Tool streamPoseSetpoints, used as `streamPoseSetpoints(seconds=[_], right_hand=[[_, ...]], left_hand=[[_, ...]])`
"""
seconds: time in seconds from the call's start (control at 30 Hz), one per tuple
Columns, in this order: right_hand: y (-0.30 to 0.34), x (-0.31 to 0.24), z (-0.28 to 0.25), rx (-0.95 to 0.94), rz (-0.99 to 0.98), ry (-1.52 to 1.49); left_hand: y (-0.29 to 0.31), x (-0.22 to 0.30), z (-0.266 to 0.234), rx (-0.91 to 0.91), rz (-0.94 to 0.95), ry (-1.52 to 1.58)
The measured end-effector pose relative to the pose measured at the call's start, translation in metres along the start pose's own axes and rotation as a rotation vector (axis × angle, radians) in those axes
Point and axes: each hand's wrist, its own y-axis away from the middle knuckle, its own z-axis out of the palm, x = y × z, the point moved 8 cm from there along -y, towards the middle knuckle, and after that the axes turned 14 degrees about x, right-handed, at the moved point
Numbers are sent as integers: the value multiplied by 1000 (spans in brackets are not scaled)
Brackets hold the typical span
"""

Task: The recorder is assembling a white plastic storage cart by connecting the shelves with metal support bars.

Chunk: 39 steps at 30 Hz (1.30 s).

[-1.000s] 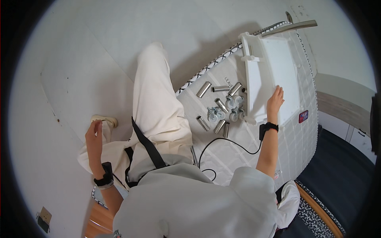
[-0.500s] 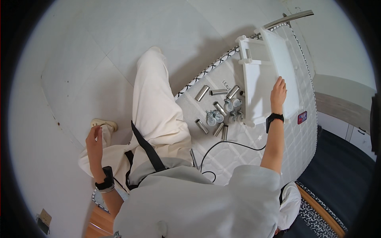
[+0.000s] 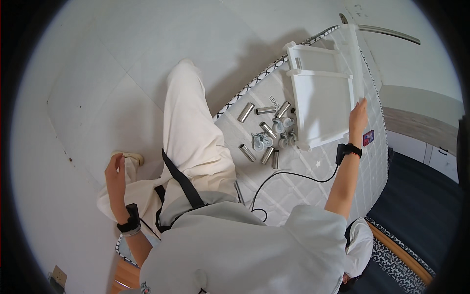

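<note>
My right hand (image 3: 359, 116) grips the near end of a white plastic shelf panel (image 3: 355, 59), which stands tilted up on its edge. Just left of it, another white shelf tray (image 3: 323, 108) with round corner posts lies flat on the quilted mattress, a further one (image 3: 316, 54) partly under its far side. My left hand (image 3: 115, 174) hangs beside my left leg, holding nothing, its fingers loosely bent and apart. Several short silver metal tubes (image 3: 246, 112) and several caster wheels (image 3: 259, 142) lie left of the trays.
A phone-sized, dark patterned object (image 3: 368, 137) rests right of the trays. A black cable (image 3: 293, 173) runs from my right wrist across the quilted mattress (image 3: 308, 191). A curved metal bar (image 3: 391, 33) juts out at the far right. Another person's white sleeve (image 3: 359, 245) shows at the lower right.
My right hand has moved right and tipped the upper white panel from lying over the trays onto its edge, uncovering the tray beneath. My left hand has hardly moved.
</note>
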Motion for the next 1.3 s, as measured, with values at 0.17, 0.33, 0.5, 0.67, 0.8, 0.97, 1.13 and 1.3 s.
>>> streamPoseSetpoints(seconds=[0.17,0.33,0.5,0.67,0.8,0.97,1.13,1.3], right_hand=[[-9,6,-54,162,10,-13],[-29,-43,-142,294,-12,-122],[-29,-110,-208,297,-102,-664],[3,-230,-234,221,-333,-976],[42,-332,-246,75,-560,-1099],[94,-443,-293,22,-976,-1330],[168,-500,-311,222,-1334,-1364],[249,-517,-326,294,-1561,-1335]], left_hand=[[-8,-1,4,-19,-8,21],[-10,-3,-10,12,27,32],[-8,5,-14,87,64,37],[1,3,-38,163,76,97],[11,-7,-71,263,34,157],[28,-1,-109,370,7,232],[49,24,-108,440,71,459],[78,-24,-62,371,-438,1016]])
